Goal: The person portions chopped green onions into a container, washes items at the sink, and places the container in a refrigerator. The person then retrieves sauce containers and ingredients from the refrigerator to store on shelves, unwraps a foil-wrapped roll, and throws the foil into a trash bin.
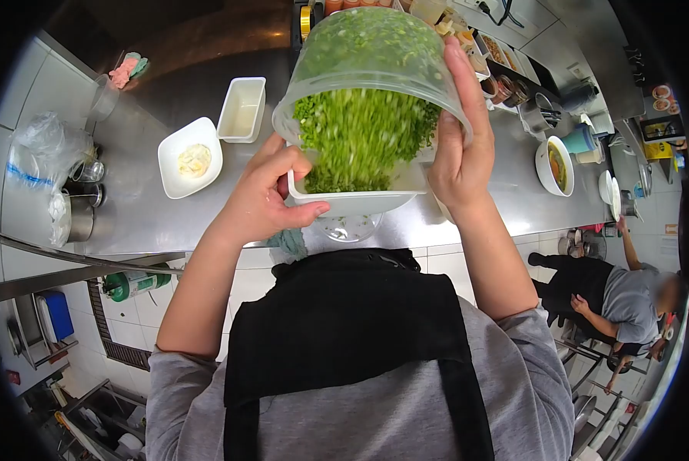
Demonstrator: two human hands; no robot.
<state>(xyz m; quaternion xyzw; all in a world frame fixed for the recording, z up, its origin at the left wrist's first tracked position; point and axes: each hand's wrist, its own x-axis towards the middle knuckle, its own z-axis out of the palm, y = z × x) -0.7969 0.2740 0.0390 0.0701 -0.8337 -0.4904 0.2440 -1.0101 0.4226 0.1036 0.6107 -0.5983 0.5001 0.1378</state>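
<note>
Clear plastic forms the tub point(360, 81) tipped in your right hand point(465, 154), its fingers lying along the side, thumb near the rim. Your left hand point(264, 188) grips the left corner of the white container point(364, 204) just below, thumb against its outer wall, as chopped greens point(364, 134) spill into it.

Grey shirt point(352, 421); black apron point(344, 330)

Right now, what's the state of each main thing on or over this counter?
Clear tub: tipped, pouring
Chopped greens: falling, motion-blurred
White container: uncovered, greens inside
Left grip: holding white container
Right grip: holding clear tub
Square dish: uncovered, pale food inside
Oblong tub: uncovered
Round bowl: uncovered, mixed food inside
Pink cloth: crumpled
</note>
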